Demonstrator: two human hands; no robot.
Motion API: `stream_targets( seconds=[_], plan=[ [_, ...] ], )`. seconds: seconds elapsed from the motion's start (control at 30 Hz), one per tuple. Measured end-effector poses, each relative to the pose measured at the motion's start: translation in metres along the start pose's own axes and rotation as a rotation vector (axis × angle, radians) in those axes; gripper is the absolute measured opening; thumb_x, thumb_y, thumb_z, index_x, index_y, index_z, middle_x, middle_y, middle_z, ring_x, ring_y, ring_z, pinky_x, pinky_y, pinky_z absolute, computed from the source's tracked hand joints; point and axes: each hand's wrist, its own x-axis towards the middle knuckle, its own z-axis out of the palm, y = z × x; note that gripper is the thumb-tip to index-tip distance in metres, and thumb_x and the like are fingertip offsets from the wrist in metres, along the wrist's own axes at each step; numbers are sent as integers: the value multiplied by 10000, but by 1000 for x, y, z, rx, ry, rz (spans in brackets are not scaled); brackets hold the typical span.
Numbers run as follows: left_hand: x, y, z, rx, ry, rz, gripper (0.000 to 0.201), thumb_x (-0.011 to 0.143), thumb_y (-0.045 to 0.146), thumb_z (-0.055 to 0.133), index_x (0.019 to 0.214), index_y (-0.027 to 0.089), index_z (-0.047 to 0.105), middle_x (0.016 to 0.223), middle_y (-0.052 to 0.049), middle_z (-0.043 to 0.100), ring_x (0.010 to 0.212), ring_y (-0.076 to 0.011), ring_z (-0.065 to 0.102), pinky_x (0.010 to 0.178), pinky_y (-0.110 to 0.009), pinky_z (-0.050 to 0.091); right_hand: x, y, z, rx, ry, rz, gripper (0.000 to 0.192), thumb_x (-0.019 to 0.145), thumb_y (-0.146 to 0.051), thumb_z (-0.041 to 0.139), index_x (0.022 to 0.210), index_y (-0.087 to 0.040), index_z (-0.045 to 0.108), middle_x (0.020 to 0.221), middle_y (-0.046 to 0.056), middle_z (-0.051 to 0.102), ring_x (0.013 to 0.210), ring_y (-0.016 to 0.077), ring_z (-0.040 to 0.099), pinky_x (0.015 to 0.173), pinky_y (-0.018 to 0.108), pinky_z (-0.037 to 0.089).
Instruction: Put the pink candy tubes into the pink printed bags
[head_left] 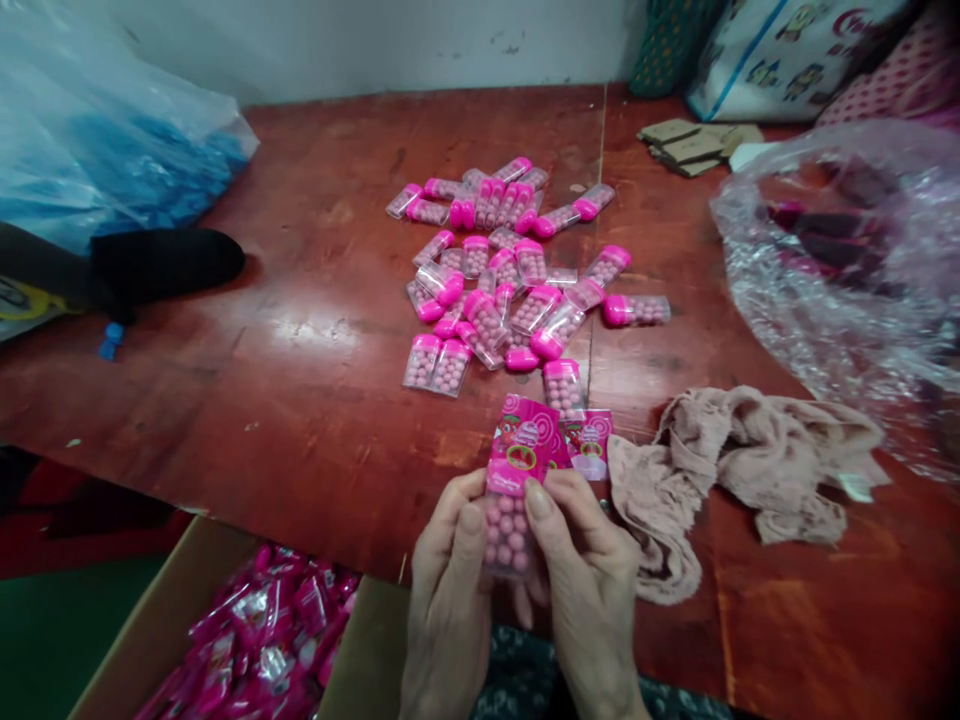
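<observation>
Between both hands is a small clear candy box [507, 535] full of pink balls, with a pink printed sleeve [523, 440] over its upper part. My left hand [450, 590] grips the left side of the box, thumb along its edge. My right hand [589, 580] pinches the right side, its thumb on the sleeve's lower edge. Just behind lie more pink printed sleeves [591, 440] and a single capped candy box [563, 388]. Farther back, a loose heap of pink-capped candy boxes [510, 290] spreads over the red table [322, 400].
A cardboard box [382, 640] at lower left holds many pink packets. A beige cloth [675, 480] lies right of my hands. Crumpled clear plastic [847, 290] is at the right, flat cardboard pieces [694, 145] behind it. A bag of blue items [142, 160] and a dark sleeve [165, 268] are left.
</observation>
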Motion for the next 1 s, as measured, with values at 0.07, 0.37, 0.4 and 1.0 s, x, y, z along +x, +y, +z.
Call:
stream_targets(
  seconds=[0.07, 0.37, 0.4, 1.0],
  plan=[
    [0, 1, -1, -26, 4, -14, 239, 783, 325, 615, 954, 161, 648, 859, -54, 658, 667, -130, 614, 546, -201, 482, 2, 0, -1, 81, -22, 76, 158, 847, -332, 574, 769, -205, 626, 772, -8, 518, 702, 131, 527, 596, 229, 436],
    [9, 2, -23, 419, -29, 276, 172, 800, 164, 601, 904, 241, 714, 786, 5, 691, 711, -129, 636, 661, -221, 504, 5, 2, -4, 382, -108, 290, 130, 840, -344, 606, 804, -232, 660, 630, -50, 545, 515, 64, 508, 452, 150, 428],
    [10, 4, -25, 529, -49, 372, 195, 794, 134, 601, 908, 248, 712, 761, 18, 684, 674, -117, 628, 625, -205, 498, 5, 0, -5, 394, -118, 306, 136, 841, -345, 605, 793, -229, 658, 605, -53, 537, 491, 61, 503, 428, 143, 417],
    [23, 27, -35, 1053, -289, 687, 107, 815, 96, 526, 782, 175, 590, 651, 2, 573, 566, -108, 532, 553, -213, 401, 11, -6, -6, 535, -199, 528, 180, 776, -337, 671, 702, -173, 659, 487, -41, 550, 368, 65, 467, 360, 161, 413]
  ],
)
